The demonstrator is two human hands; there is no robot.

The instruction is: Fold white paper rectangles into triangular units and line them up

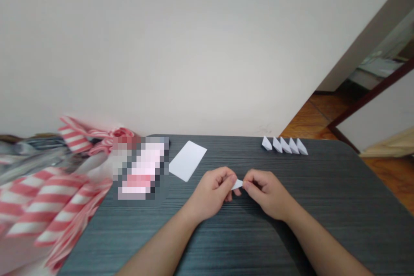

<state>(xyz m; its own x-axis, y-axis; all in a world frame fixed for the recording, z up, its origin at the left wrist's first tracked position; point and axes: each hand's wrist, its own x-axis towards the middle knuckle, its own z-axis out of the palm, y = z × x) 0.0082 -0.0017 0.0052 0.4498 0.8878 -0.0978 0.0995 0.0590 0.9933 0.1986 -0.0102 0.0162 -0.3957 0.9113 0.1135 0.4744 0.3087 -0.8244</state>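
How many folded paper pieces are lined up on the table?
5, in one row along the far edge of the table: the first piece, second, third, fourth and fifth, left to right. None looks hidden.

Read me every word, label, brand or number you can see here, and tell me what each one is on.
No legible text shows anywhere.
The pixelated pink and white rectangular item on the dark grey wood-grain tabletop is too blurred to read.
The white rectangular paper sheet, the row of folded white paper pieces and the small folded white paper piece pinched between the left hand and right hand show no markings.
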